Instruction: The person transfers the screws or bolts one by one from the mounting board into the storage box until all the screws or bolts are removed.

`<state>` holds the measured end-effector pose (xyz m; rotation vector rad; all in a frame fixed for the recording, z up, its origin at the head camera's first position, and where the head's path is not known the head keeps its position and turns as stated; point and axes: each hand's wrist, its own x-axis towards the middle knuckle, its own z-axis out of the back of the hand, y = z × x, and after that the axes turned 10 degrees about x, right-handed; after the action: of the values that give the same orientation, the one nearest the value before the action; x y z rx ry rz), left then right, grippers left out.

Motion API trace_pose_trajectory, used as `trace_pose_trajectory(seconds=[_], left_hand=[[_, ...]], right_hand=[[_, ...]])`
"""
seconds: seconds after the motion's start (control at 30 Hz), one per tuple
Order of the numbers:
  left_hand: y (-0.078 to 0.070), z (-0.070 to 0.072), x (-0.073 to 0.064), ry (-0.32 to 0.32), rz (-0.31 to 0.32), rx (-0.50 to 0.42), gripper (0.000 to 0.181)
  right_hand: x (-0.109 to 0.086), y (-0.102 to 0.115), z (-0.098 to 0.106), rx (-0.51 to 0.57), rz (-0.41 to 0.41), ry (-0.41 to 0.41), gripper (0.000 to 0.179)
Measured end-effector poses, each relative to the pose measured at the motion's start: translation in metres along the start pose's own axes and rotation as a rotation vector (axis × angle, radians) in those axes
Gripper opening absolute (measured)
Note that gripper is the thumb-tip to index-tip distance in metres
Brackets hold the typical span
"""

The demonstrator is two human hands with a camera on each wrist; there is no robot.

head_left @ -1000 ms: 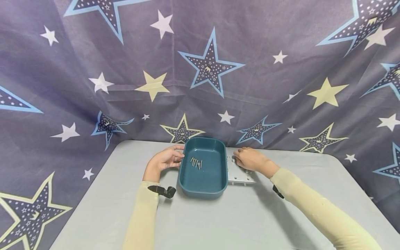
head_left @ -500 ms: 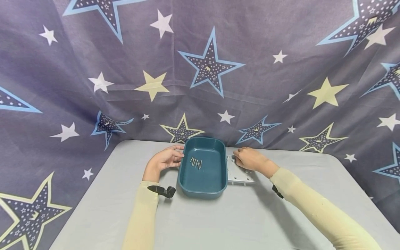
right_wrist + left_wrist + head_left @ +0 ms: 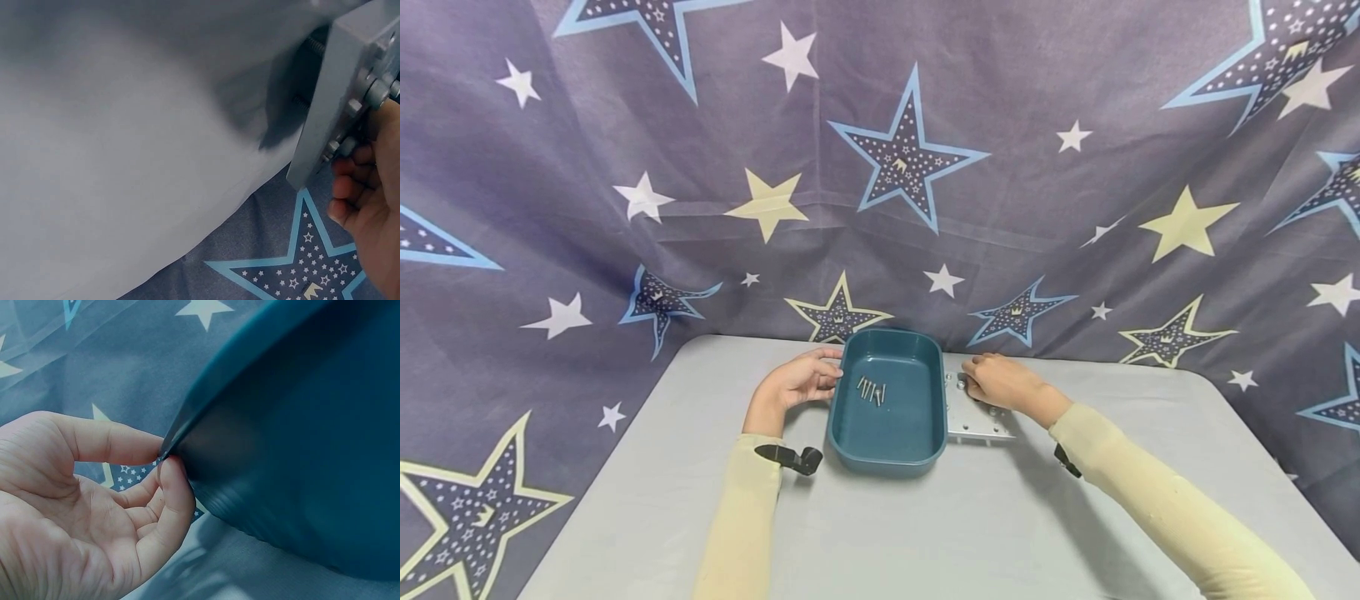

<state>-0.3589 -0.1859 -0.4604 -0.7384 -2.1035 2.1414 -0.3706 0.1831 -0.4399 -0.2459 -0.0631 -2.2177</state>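
My left hand (image 3: 801,382) pinches the left rim of a deep teal tray (image 3: 910,433) between thumb and forefinger; the grip on the rim shows close up in the left wrist view. Several small metal screws (image 3: 871,391) lie inside the tray. To its right is a silver metal plate (image 3: 977,423) with bolts standing up from its face and thin shanks below. My right hand (image 3: 1006,383) is over the plate's far part, fingers curled in among the bolts, pinching one; the fingertips are partly hidden. In the right wrist view a bolt head (image 3: 377,92) rises close to the fingers.
A pale grey cloth covers the table (image 3: 880,542). Behind it hangs a purple-grey curtain (image 3: 1037,208) with printed stars, meeting the table's far edge just past the tray and plate. Black straps (image 3: 790,457) sit on both wrists.
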Motion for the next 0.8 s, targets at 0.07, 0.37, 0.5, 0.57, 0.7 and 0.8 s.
trace_pose_trajectory(seconds=[0.07,0.37,0.5,0.57,0.7,0.8], left_hand=[[0.0002,0.0000,0.0002,0.001,0.000,-0.002,0.058],[0.0000,-0.0001,0.0002,-0.004,0.005,-0.002,0.057],[0.0000,0.0000,0.0006,-0.009,0.009,0.005,0.056],[-0.0001,0.0001,0.0006,-0.009,0.009,0.008,0.056],[-0.0001,0.0007,0.0009,-0.007,0.007,0.010,0.056],[0.0002,0.0015,0.0014,-0.007,0.009,0.007,0.057]], right_hand=[[-0.0001,-0.0001,0.0000,-0.003,-0.005,0.004,0.009],[0.0000,0.0004,0.0012,0.009,-0.026,0.023,0.009],[0.0005,0.0006,0.0016,0.014,-0.033,0.029,0.009],[0.0008,0.0004,0.0008,0.014,-0.034,0.029,0.009],[0.0011,-0.0002,-0.0007,0.007,-0.032,0.025,0.010],[0.0018,-0.0001,-0.0004,-0.002,-0.022,0.018,0.010]])
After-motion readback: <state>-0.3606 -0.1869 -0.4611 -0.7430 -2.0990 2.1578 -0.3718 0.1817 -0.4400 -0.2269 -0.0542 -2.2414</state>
